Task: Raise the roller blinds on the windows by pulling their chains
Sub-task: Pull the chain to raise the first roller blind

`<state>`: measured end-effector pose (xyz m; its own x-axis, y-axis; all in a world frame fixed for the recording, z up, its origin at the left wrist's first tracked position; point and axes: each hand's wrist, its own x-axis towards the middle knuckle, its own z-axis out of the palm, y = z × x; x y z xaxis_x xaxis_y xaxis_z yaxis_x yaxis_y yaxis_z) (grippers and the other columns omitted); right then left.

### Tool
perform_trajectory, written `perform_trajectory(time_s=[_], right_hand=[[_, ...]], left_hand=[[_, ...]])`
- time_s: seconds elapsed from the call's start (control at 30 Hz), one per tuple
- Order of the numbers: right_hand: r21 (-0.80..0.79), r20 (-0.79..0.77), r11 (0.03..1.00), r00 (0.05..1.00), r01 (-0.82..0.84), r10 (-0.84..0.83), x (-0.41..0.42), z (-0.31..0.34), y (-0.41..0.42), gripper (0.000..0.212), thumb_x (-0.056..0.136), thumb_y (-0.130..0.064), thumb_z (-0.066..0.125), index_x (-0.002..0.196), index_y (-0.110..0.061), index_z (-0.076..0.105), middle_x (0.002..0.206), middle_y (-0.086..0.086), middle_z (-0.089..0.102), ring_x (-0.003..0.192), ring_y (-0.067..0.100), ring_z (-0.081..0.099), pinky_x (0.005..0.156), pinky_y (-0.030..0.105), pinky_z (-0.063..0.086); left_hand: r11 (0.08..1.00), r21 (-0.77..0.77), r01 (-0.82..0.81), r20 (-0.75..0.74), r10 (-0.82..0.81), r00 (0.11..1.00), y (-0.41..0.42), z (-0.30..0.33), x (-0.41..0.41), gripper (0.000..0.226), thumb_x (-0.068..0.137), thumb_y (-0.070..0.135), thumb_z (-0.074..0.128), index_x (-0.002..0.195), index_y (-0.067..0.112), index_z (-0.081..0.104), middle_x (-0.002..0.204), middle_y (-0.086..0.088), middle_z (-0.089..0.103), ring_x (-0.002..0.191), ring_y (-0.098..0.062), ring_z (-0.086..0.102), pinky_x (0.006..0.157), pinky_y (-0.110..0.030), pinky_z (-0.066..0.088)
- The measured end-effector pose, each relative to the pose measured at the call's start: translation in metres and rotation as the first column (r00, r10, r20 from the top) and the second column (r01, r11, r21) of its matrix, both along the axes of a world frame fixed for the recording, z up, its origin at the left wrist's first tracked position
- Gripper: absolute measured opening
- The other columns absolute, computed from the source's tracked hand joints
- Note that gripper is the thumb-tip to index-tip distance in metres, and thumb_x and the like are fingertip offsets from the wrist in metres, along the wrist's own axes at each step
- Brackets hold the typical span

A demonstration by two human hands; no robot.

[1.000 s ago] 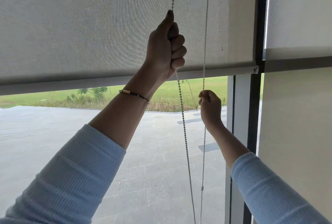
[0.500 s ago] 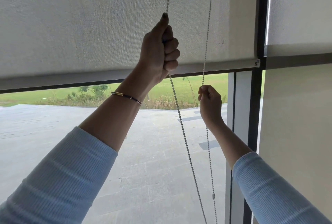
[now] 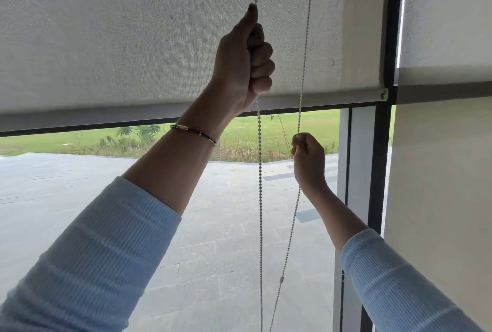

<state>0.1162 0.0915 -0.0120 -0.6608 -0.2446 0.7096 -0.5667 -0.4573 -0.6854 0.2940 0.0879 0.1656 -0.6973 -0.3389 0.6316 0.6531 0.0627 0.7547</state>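
A beige roller blind (image 3: 133, 38) covers the upper part of the window, with its bottom bar (image 3: 80, 117) running across mid-frame. Its bead chain (image 3: 260, 198) hangs as a loop of two strands. My left hand (image 3: 243, 65) is raised in front of the blind, fist shut on the left strand with the thumb pointing up. Lower and to the right, my right hand (image 3: 308, 157) is shut on the right strand (image 3: 306, 38) at about the bar's height. A second blind (image 3: 447, 17) hangs on the window to the right.
A dark window frame post (image 3: 383, 158) separates the two windows. A beige wall panel (image 3: 439, 198) stands at the right. Through the glass lie a paved terrace (image 3: 80, 198) and green lawn (image 3: 266, 129).
The blind's bottom bar sits a little higher than a second ago. The left strand hangs straighter below my left hand. My right hand stays at about the same height.
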Motion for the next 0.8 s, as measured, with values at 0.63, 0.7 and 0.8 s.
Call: perform_trajectory(time_s=[0.63, 0.7, 0.8], right_hand=[[0.051, 0.007, 0.998, 0.999, 0.046, -0.047, -0.007, -0.018, -0.009, 0.029, 0.091, 0.005, 0.040, 0.072, -0.012, 0.053, 0.062, -0.002, 0.048, 0.053, 0.006, 0.039, 0.052, 0.021, 0.031], [0.050, 0.018, 0.998, 0.999, 0.041, -0.042, -0.008, -0.019, -0.010, 0.033, 0.090, 0.005, 0.040, 0.069, -0.018, 0.052, 0.061, -0.003, 0.048, 0.054, 0.007, 0.040, 0.053, 0.022, 0.033], [0.053, 0.035, 0.998, 0.999, 0.037, -0.039, -0.009, -0.019, -0.007, 0.033, 0.090, 0.006, 0.039, 0.069, -0.017, 0.052, 0.062, -0.002, 0.049, 0.053, 0.007, 0.040, 0.053, 0.023, 0.034]], left_hand=[[0.999, -0.032, 0.005, -0.015, -0.006, 1.000, 0.006, 0.013, -0.008, 0.050, 0.106, 0.042, 0.032, 0.061, 0.026, 0.020, 0.043, 0.011, 0.019, 0.035, -0.004, 0.012, 0.037, -0.009, 0.015], [1.000, -0.021, 0.021, -0.016, -0.021, 1.000, 0.004, 0.013, -0.009, 0.053, 0.106, 0.043, 0.033, 0.057, 0.026, 0.023, 0.043, 0.011, 0.019, 0.034, -0.004, 0.012, 0.036, -0.009, 0.016], [1.000, -0.025, 0.009, -0.015, -0.009, 1.000, 0.004, 0.014, -0.011, 0.056, 0.106, 0.043, 0.033, 0.053, 0.026, 0.026, 0.043, 0.011, 0.019, 0.035, -0.004, 0.012, 0.036, -0.009, 0.015]])
